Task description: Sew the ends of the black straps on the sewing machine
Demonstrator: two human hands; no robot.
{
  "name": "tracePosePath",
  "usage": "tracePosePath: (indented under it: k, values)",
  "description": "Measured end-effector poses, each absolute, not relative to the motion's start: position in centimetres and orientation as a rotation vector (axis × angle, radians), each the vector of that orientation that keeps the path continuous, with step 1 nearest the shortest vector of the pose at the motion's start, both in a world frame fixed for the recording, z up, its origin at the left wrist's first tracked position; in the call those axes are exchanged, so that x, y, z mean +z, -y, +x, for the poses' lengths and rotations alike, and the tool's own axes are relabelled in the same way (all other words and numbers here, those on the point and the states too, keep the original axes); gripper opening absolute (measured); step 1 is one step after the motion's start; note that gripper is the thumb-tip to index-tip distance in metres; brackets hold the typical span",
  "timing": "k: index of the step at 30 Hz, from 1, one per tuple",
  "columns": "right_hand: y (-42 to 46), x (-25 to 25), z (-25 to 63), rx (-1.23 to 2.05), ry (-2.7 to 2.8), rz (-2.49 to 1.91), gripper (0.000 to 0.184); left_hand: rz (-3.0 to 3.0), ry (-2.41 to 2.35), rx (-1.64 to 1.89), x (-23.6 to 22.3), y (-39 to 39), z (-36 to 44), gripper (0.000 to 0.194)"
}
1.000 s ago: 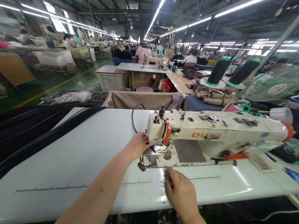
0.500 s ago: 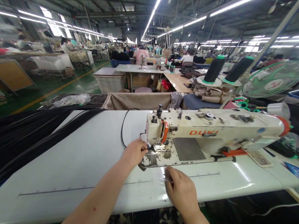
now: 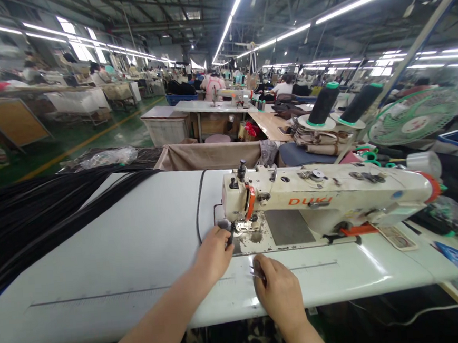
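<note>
A cream sewing machine [image 3: 326, 198] stands on a white table [image 3: 112, 254]. My left hand [image 3: 214, 254] is closed in a pinch on a thin black cord [image 3: 198, 211] just left of the needle plate [image 3: 254, 238]. The cord runs back from my fingers across the table toward its far edge. My right hand [image 3: 278, 292] rests on the table in front of the machine, fingers closed on a small metal tool [image 3: 256, 272], perhaps snips. A thick bundle of black cords [image 3: 30, 219] lies along the left side of the table.
Two black thread cones [image 3: 322, 105] stand behind the machine, with a green fan [image 3: 415, 117] at the right. A beige cloth bin [image 3: 212, 154] sits beyond the table. Other workers sit at sewing tables [image 3: 216, 105] further back.
My left hand has drawn back from the presser foot toward me, pulling the cord; its loop has straightened into a line. My right hand has stayed put.
</note>
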State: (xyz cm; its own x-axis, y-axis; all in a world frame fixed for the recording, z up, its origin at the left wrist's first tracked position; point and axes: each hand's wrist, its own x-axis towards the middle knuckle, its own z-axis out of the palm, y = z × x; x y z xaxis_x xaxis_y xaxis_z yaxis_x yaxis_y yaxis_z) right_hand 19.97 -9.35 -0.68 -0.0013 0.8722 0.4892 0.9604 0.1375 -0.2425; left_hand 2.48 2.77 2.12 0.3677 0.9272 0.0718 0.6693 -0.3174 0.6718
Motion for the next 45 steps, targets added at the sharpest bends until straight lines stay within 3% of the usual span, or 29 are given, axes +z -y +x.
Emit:
tracePosePath:
  k: [10,17,21,26,30,34,36,41,45]
  values:
    - [9.5,-0.7,19.9,-0.165,1.876,-1.751,0.04,2.177,-1.449,0.163,5.9,-0.2,4.1,0.04]
    - [9.8,-0.7,20.2,0.042,1.804,-1.702,0.04,2.249,-1.408,0.053,5.1,0.9,4.3,0.061]
    - [11.1,-0.2,20.7,0.363,1.61,-1.57,0.041,2.386,-1.34,0.054,3.7,2.0,3.6,0.061]
    - [14.0,-0.3,22.6,0.397,1.346,-1.671,0.025,2.59,-1.215,0.084,1.8,2.3,2.0,0.046]
    - [17.3,-2.3,26.7,0.282,0.908,-1.81,0.056,2.756,-1.067,0.309,0.3,1.7,0.9,0.033]
    - [22.0,-5.0,32.8,0.139,0.439,-1.943,0.074,2.833,-0.968,0.517,-1.5,0.8,0.6,0.029]
    - [25.1,-5.9,35.7,0.084,0.245,-2.035,0.072,2.848,-0.931,0.561,-2.4,0.1,0.7,0.03]
    - [31.8,-6.6,39.5,-0.047,-0.167,-2.299,0.037,2.823,-0.899,0.561,-3.9,-1.1,0.9,0.028]
    - [33.5,-7.3,40.4,-0.07,-0.373,-2.414,0.048,2.774,-0.932,0.487,-3.7,-0.9,0.5,0.039]
